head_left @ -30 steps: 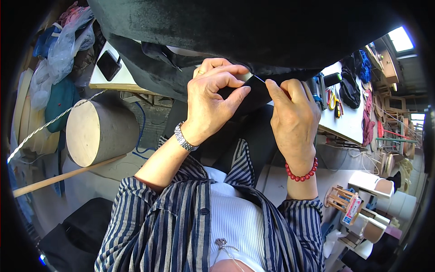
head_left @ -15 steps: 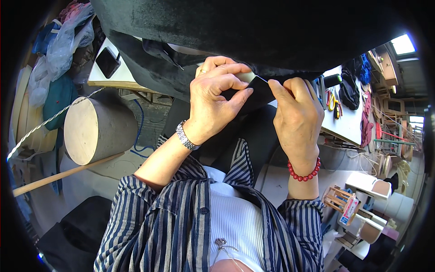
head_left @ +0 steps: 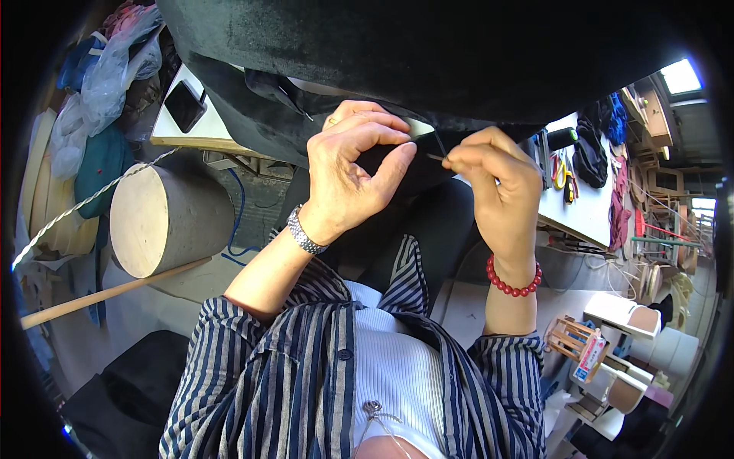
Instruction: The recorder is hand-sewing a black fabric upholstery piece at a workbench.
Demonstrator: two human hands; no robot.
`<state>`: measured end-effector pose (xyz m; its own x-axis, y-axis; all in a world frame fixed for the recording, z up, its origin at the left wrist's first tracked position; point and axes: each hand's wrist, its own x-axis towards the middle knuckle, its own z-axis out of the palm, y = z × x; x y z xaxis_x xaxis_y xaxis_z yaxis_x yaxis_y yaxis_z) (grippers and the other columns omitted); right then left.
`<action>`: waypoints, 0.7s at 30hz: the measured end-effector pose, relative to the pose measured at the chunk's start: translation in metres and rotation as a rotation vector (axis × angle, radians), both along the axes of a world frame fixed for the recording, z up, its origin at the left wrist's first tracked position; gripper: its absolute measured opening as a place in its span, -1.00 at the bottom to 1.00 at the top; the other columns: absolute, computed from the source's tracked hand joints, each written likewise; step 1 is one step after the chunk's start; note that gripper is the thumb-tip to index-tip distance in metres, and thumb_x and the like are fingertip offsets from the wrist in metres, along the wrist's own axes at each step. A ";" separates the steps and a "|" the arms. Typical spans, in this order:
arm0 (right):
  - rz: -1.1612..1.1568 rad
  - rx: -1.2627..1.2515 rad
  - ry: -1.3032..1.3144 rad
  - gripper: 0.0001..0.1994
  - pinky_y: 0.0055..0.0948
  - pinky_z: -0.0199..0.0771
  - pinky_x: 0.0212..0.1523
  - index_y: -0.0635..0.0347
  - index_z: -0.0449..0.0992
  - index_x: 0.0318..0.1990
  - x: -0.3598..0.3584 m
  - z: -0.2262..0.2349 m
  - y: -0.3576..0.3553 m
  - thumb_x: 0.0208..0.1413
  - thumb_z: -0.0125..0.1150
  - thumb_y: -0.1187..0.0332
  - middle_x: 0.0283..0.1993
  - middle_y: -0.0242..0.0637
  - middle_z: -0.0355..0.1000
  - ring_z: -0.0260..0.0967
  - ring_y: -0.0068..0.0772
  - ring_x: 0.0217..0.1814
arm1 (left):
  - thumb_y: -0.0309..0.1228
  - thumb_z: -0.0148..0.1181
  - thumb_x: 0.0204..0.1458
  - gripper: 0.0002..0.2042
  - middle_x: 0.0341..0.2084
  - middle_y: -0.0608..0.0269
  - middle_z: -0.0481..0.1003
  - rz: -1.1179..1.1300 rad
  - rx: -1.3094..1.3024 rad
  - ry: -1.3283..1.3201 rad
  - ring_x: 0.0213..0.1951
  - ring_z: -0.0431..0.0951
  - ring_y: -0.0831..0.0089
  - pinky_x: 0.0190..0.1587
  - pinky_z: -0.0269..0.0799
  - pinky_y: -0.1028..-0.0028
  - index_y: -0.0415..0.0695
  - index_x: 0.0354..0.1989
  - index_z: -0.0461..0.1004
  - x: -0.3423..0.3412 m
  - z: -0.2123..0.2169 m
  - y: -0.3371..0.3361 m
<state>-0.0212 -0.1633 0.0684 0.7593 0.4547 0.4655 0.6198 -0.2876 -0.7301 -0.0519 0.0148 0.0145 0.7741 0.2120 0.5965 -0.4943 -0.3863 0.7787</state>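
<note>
1. Far left: twisted rope (head_left: 84, 205) runs diagonally, round drum (head_left: 138, 222) behind it. Upper left: phone (head_left: 186, 107) on the left desk (head_left: 163, 131). Looks uninvolved.
2. Upper centre: black fabric piece (head_left: 367, 53), the work itself, spans the top of the frame.
3. Centre: left hand (head_left: 355, 161), fingers curled, thumb and forefinger tips close together, up against the fabric. Can't tell if they pinch an edge.
4. Just right of those fingertips: pale patch (head_left: 420, 129); thin thread (head_left: 439, 142) runs from its right end to the other hand.
5. Right of centre: right hand (head_left: 497, 172), fingertips pinched on a slim needle-like piece (head_left: 434, 157) pointing left.
6. Upper right: scissors (head_left: 560, 170) on the right desk (head_left: 585, 203).
7. Judgement: step is hand-stitching, thread being drawn out. Next move calls for steady tension, cloth braced on the left, needle tip re-aimed at the seam.
</note>
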 end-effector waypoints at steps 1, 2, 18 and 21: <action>0.043 -0.020 0.029 -0.93 -0.62 0.45 -0.39 0.43 0.51 -0.41 -0.004 0.007 -0.006 0.00 0.12 0.72 -0.41 -0.24 0.45 0.50 -0.44 -0.38 | -0.52 0.32 -0.22 -0.91 -0.38 0.19 0.61 0.004 0.067 -0.007 -0.19 0.53 0.27 -0.08 0.41 0.34 -0.22 -0.49 0.58 0.000 0.001 0.003; 0.046 0.081 0.087 -0.93 -0.62 0.43 -0.40 0.42 0.50 -0.42 -0.009 0.008 -0.013 0.01 0.12 0.71 -0.43 -0.23 0.44 0.48 -0.44 -0.41 | -0.50 0.30 -0.19 -0.91 -0.40 0.19 0.61 0.012 0.138 -0.013 -0.19 0.54 0.27 -0.08 0.40 0.34 -0.21 -0.46 0.60 -0.001 0.001 0.007; -0.618 1.807 0.130 -0.88 -0.45 0.23 -0.45 0.19 0.27 -0.43 -0.332 -0.066 -0.543 0.02 0.06 0.60 -0.52 -0.36 0.14 0.11 -0.46 -0.50 | -0.58 0.33 -0.16 -0.89 -0.31 0.19 0.61 0.029 0.276 -0.074 -0.19 0.53 0.28 -0.12 0.45 0.40 -0.21 -0.40 0.59 0.000 0.008 -0.006; -1.037 1.746 0.006 -0.87 -0.46 0.30 -0.46 0.26 0.34 -0.39 -0.444 -0.119 -0.634 -0.04 -0.02 0.70 -0.48 -0.35 0.23 0.19 -0.47 -0.49 | -0.60 0.33 -0.18 -0.86 -0.32 0.21 0.60 0.061 0.265 -0.137 -0.22 0.54 0.27 -0.14 0.45 0.40 -0.19 -0.38 0.59 0.003 0.001 -0.005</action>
